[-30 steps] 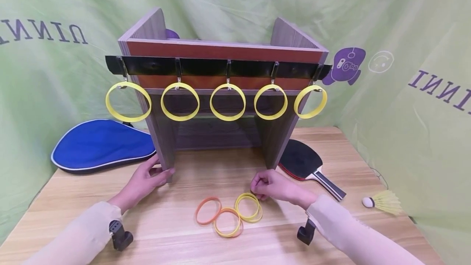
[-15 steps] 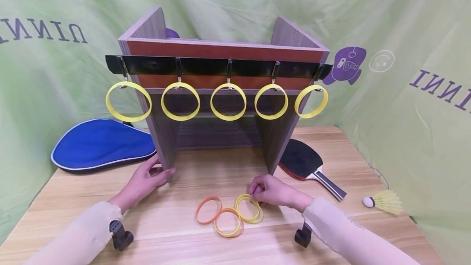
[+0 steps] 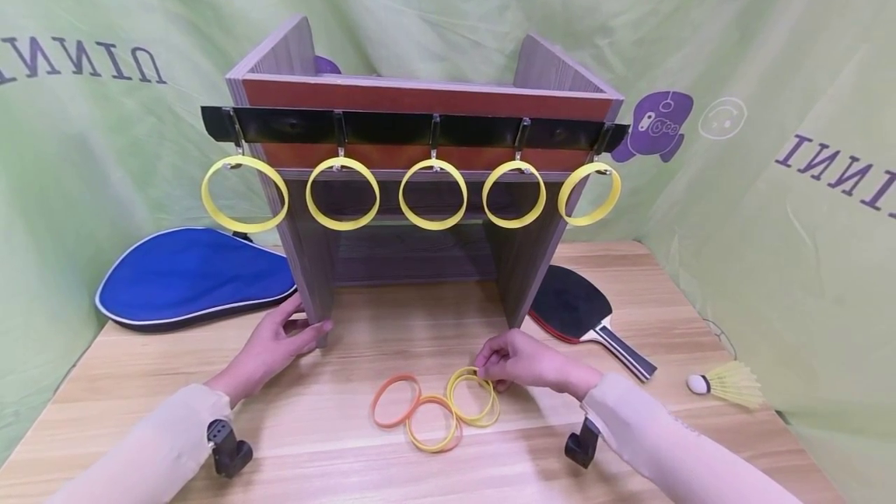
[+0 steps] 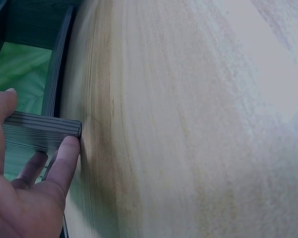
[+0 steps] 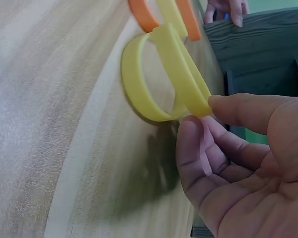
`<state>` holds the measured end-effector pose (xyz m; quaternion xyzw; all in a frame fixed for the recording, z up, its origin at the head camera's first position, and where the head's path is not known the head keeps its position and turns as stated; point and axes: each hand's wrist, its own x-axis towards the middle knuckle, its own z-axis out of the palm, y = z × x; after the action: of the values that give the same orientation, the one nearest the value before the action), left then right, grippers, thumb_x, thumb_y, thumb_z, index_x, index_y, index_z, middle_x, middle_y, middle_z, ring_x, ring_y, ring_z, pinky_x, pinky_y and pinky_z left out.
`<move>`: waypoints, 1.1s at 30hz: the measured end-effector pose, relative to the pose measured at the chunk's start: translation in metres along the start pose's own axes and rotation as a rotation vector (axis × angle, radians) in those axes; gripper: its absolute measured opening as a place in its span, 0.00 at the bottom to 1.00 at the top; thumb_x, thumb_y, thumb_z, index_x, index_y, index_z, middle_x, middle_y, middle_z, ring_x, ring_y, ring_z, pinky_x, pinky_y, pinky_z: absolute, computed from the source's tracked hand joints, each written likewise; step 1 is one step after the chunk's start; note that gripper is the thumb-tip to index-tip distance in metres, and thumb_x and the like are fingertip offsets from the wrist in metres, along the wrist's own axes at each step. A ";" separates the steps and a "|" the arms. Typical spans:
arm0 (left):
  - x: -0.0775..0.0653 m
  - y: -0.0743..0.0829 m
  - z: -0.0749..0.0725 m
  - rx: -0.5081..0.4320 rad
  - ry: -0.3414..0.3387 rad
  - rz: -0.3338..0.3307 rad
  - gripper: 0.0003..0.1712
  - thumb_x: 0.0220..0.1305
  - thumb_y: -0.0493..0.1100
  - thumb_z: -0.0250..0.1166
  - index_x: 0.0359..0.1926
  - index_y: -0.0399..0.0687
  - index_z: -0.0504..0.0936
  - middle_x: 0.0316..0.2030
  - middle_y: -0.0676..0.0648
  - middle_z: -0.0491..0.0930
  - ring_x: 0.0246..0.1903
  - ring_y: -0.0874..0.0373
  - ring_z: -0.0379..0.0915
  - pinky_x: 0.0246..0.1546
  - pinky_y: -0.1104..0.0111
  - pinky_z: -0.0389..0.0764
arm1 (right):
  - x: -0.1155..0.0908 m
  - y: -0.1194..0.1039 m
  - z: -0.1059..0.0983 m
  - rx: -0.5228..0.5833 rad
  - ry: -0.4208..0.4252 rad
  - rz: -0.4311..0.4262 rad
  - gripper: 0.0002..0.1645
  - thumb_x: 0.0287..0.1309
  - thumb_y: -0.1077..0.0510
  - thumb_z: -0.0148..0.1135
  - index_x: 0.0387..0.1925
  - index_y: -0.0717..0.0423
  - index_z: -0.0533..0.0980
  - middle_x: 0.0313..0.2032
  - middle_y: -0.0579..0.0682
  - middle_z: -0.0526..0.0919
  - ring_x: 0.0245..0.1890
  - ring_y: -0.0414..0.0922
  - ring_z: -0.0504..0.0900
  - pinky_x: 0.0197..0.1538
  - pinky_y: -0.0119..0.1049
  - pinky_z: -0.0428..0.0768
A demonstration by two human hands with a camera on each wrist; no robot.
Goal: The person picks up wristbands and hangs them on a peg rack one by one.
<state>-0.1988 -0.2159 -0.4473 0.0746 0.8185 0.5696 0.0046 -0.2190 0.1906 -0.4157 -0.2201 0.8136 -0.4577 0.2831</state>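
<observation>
My left hand (image 3: 273, 344) grips the front lower edge of the left side panel (image 3: 315, 286) of a grey wooden stand, fingers and thumb on either side of the board (image 4: 49, 131). My right hand (image 3: 521, 360) is at two overlapping yellow rings on the table. In the right wrist view, its thumb and forefinger pinch the edge of one flat-banded yellow ring (image 5: 176, 64), tilted against the other yellow ring (image 5: 131, 74). Left of these lie an orange ring (image 3: 374, 407) and a yellow ring (image 3: 432, 449) overlapping another orange one.
Several yellow rings (image 3: 343, 225) hang from hooks on a black rail (image 3: 392, 127) across the stand's front. A blue paddle case (image 3: 196, 274) lies at left; a table tennis paddle (image 3: 570, 302) and a shuttlecock (image 3: 728, 385) lie at right. Green cloth (image 3: 770, 37) surrounds the table.
My right hand has moved slightly down and left onto the yellow rings, fingertips now at their edge. The left hand stays on the panel.
</observation>
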 end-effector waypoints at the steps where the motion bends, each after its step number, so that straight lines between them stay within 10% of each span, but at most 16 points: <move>1: 0.000 0.000 0.000 0.001 0.000 0.000 0.36 0.73 0.43 0.67 0.76 0.43 0.64 0.68 0.28 0.70 0.52 0.57 0.83 0.44 0.72 0.86 | 0.000 0.000 -0.001 0.008 -0.007 0.002 0.09 0.63 0.67 0.65 0.41 0.72 0.81 0.33 0.54 0.86 0.28 0.40 0.80 0.37 0.32 0.86; 18: -0.001 0.003 0.001 0.018 0.005 -0.009 0.36 0.73 0.43 0.67 0.76 0.42 0.64 0.68 0.27 0.71 0.56 0.43 0.82 0.44 0.72 0.86 | -0.004 -0.014 -0.016 0.283 -0.070 0.070 0.21 0.68 0.66 0.63 0.55 0.82 0.73 0.38 0.50 0.86 0.34 0.39 0.83 0.44 0.29 0.86; 33: -0.001 0.002 0.000 0.008 0.006 -0.002 0.37 0.73 0.43 0.68 0.77 0.43 0.64 0.70 0.28 0.70 0.59 0.36 0.81 0.44 0.72 0.86 | 0.010 -0.078 0.026 0.411 -0.156 -0.097 0.16 0.69 0.64 0.64 0.53 0.69 0.75 0.36 0.46 0.85 0.35 0.40 0.85 0.47 0.31 0.87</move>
<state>-0.1980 -0.2153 -0.4455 0.0719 0.8210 0.5664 0.0022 -0.2011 0.1302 -0.3613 -0.2314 0.6675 -0.6083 0.3618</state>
